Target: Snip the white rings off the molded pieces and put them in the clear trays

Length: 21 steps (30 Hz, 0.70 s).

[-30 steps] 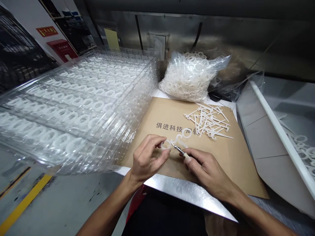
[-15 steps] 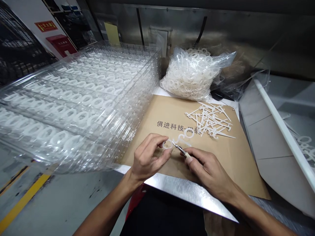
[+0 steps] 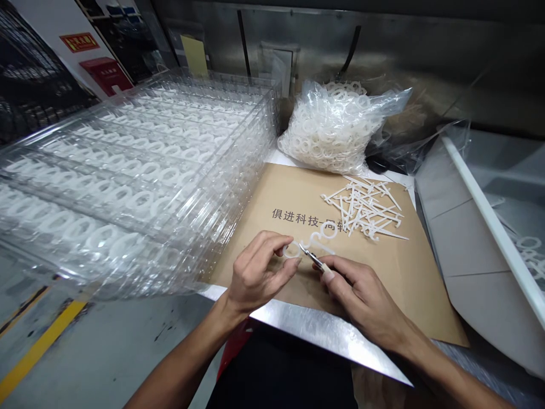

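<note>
My left hand (image 3: 263,271) pinches one ring of a translucent white plastic piece (image 3: 328,230), which has a second ring at its far end and a thin runner between. In my right hand (image 3: 361,292) is a pair of nippers (image 3: 314,259), its jaws at the runner beside the held ring. Whether the jaws are closed through the plastic I cannot tell. Both hands are over a brown cardboard sheet (image 3: 409,295) with printed characters. A heap of white plastic sprue sticks (image 3: 366,207) lies on the sheet, beyond my right hand.
Stacked clear trays (image 3: 140,165) filled with white ring parts stand at the left. A plastic bag of white rings (image 3: 332,128) sits at the back. A large white bin (image 3: 489,216) with white parts inside stands at the right. The metal table edge (image 3: 323,335) runs in front.
Hardly anything differs. The ringed piece, both hands and the nippers have shifted very slightly to the right in the view.
</note>
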{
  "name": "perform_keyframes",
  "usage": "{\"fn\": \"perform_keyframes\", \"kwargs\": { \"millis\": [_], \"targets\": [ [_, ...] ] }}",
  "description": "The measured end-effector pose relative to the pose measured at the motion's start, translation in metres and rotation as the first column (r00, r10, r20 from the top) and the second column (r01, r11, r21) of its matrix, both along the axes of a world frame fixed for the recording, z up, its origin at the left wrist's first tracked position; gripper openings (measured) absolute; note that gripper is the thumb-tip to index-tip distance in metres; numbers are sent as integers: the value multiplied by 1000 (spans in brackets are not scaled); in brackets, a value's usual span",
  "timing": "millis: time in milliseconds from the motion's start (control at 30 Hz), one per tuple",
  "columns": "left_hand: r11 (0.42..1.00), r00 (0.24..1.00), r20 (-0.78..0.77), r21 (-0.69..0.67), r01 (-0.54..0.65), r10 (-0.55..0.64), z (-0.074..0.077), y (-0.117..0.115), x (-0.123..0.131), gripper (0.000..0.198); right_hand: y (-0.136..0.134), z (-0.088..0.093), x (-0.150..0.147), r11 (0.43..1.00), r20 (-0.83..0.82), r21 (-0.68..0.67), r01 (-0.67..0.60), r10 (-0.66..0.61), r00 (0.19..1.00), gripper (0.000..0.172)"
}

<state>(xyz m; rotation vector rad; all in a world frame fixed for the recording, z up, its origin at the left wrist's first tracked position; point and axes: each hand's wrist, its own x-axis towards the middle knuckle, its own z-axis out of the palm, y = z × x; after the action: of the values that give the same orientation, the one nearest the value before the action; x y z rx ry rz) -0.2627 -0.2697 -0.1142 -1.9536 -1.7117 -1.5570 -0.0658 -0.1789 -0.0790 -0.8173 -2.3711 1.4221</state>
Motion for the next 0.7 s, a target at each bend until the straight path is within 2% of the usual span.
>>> {"fn": "perform_keyframes", "kwargs": {
  "millis": [233, 567, 700],
  "targets": [
    [1000, 1000, 2, -7, 4, -3, -2, 0, -1, 35, 0, 1, -1, 1000, 10, 14, -12, 12, 1000, 29],
    [999, 1000, 8, -42, 29, -29, -1, 0, -2, 34, -2, -9, -2, 985, 82, 166, -48, 35, 996, 29],
    [996, 1000, 20, -80, 25, -23, -1, 0, -3, 28, -3, -11, -3, 987, 113, 158, -36, 18, 993, 31]
  ]
}}
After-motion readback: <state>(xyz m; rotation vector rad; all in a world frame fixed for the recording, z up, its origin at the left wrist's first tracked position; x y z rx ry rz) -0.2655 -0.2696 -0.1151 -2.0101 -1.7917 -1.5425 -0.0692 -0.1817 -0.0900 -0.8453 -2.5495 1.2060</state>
